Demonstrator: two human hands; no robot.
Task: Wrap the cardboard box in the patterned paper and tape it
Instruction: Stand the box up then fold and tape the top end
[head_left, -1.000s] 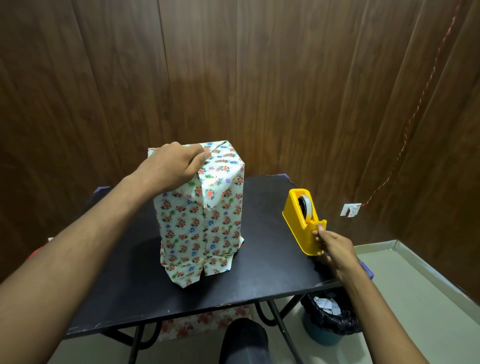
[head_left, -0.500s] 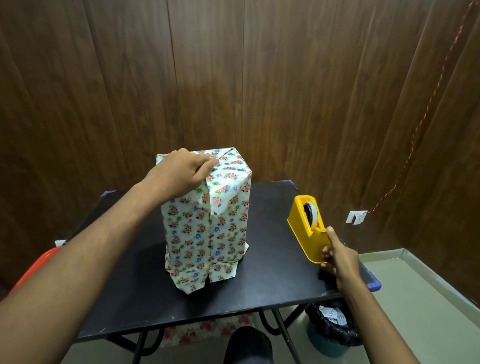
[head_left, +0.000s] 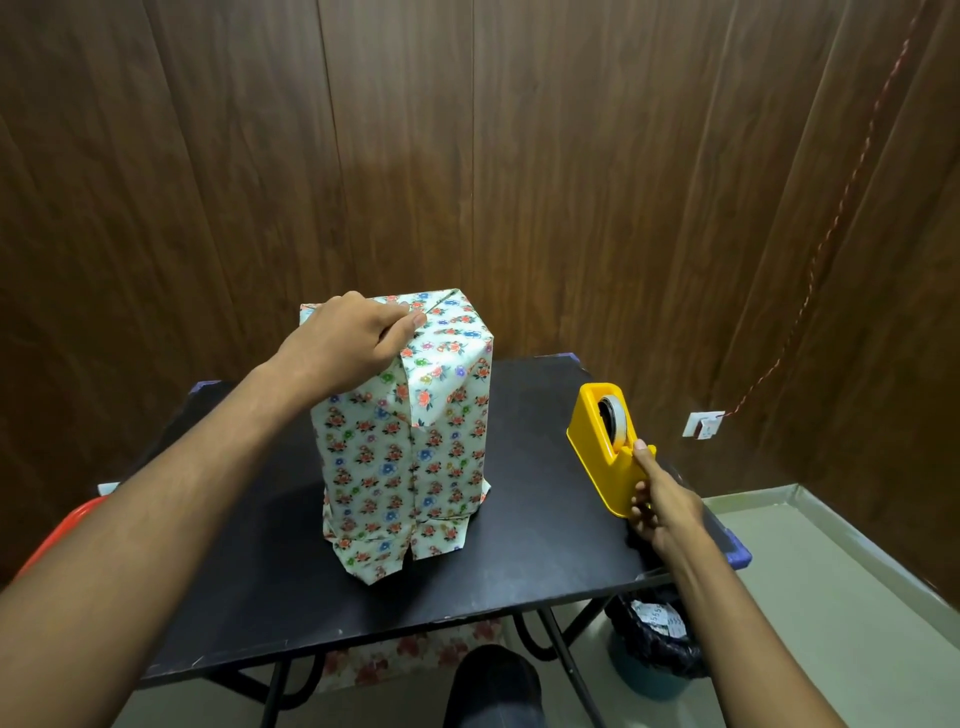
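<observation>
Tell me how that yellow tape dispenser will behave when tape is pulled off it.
The yellow tape dispenser sits near the black table edge, so it could slide. It looks like smooth plastic, probably light unless weighted. The right hand grips its near end, which should steady it while the left hand holds the wrapped box.

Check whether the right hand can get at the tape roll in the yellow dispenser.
Probably yes: the right hand already holds the yellow plastic tape dispenser, thumb beside the exposed white tape roll; nothing blocks it.
</observation>
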